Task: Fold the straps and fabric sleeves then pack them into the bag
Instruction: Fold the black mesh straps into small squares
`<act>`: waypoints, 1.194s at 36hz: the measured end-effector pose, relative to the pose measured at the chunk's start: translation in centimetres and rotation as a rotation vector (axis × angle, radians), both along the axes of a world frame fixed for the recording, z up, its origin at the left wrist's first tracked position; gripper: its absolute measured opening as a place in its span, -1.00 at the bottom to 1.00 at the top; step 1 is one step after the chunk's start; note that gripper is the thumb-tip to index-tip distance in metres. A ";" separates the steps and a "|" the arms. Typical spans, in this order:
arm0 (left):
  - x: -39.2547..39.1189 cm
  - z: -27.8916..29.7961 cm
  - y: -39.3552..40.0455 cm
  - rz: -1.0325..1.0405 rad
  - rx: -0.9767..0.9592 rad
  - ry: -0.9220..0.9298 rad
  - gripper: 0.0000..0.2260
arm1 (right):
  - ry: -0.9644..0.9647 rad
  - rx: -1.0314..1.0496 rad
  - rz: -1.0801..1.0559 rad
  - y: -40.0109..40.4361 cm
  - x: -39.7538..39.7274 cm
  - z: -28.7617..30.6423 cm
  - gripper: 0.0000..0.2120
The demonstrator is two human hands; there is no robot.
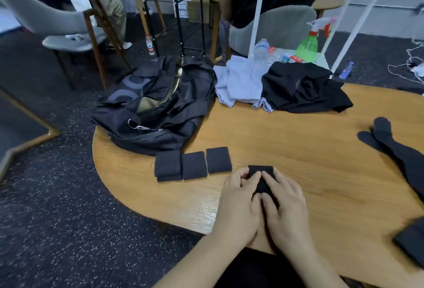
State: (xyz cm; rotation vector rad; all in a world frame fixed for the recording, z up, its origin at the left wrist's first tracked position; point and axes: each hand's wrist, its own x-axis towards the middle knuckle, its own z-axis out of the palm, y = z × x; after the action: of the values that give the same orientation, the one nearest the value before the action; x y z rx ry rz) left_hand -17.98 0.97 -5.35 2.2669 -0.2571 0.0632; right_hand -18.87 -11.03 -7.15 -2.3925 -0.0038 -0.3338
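On the wooden table [298, 150], three folded dark perforated straps [168, 165] [194, 165] [218, 160] lie in a row in front of an open black bag [158, 104]. Just right of them lies a fourth dark strap [261, 173], mostly covered by my hands. My left hand [238, 205] and my right hand [284, 209] press down on it side by side, fingers laid flat over the fabric. Long dark fabric sleeves [399, 150] lie unfolded at the right edge of the table.
A light grey cloth pile [241, 83] and a black garment pile [302, 88] sit at the table's far side, with a plastic bottle [261, 51] and a green spray bottle [308, 44] behind. Another dark piece [410, 241] lies at the right. Chairs and seated people are beyond.
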 end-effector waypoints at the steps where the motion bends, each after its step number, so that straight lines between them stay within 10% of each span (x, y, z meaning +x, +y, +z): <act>1: -0.1 0.4 0.8 0.020 -0.006 -0.024 -0.59 | -0.017 0.002 0.019 0.8 0.2 0.4 -0.59; 21: 2.5 -0.4 11.8 0.297 0.455 -0.283 -0.71 | 0.031 -0.122 0.242 11.7 4.9 1.3 -0.62; 43: 2.3 -2.4 13.6 0.167 0.431 -0.237 -0.57 | -0.157 -0.592 0.291 11.9 5.3 -0.6 -0.54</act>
State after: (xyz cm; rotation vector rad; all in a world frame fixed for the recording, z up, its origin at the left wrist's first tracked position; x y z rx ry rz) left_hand -15.65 14.54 -7.72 2.7087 -0.2199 0.4000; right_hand -13.55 0.87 -7.75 -2.8823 -0.5922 -0.4242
